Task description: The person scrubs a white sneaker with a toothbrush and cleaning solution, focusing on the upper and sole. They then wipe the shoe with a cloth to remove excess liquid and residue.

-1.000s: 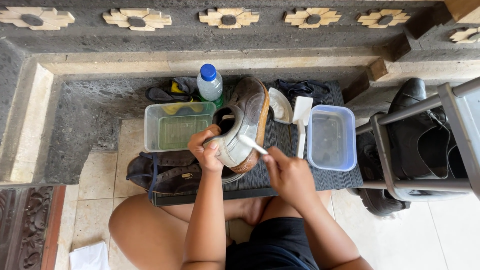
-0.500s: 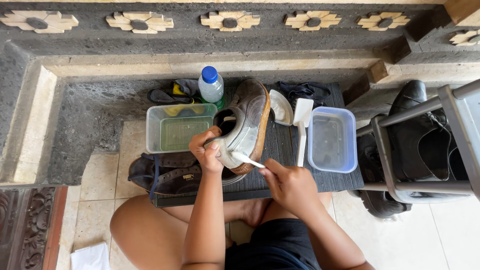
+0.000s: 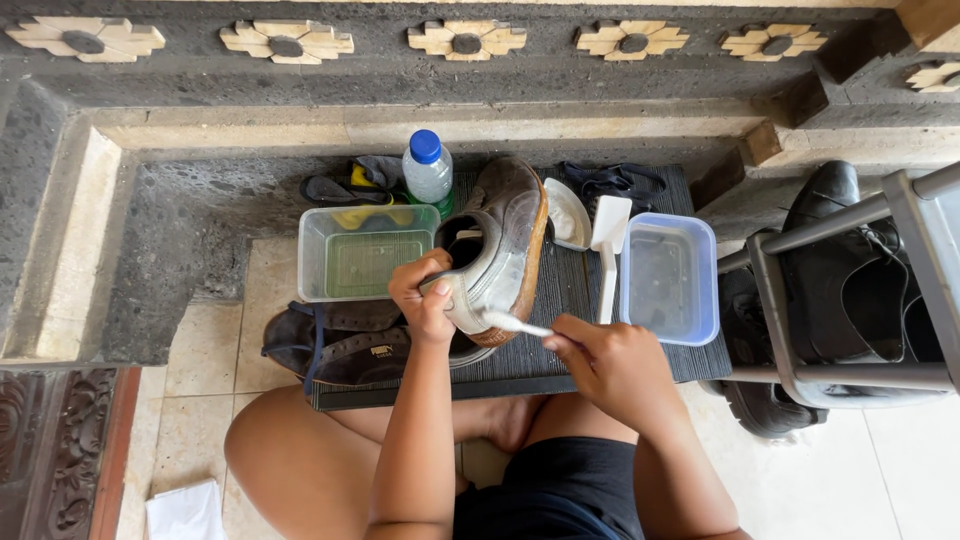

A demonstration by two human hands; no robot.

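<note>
Shifted since the earlier frames: the white toothbrush [image 3: 515,323] now lies lower and flatter against the heel of the shoe [image 3: 497,250], and the right hand [image 3: 608,362] sits a little lower; the shoe keeps its tilt.

Shoe: grey and worn, tan sole edge turned right, opening facing up, propped over the dark ribbed mat [image 3: 560,300]. Left hand [image 3: 425,298]: clamped on the heel collar, fingers curled over the rim. Right hand: closed round the toothbrush handle, bristle end touching the heel.

Left of shoe: clear plastic tub [image 3: 362,255] holding greenish water, touching the shoe's side. Behind it: clear bottle with blue cap [image 3: 428,170], upright; dark and yellow cloth items [image 3: 360,185] beside it.
Right of shoe: pale insole [image 3: 568,215] on edge; white flat brush [image 3: 608,245] lying on the mat; blue-rimmed tub [image 3: 668,280] of clear water.
Below left hand: second dark shoe [image 3: 345,345], on its side, partly under the mat.
Far right: grey metal rack [image 3: 850,300] with black shoes [image 3: 850,260].
Behind all: dark stone ledge [image 3: 450,80] with pale carved flowers.
</note>
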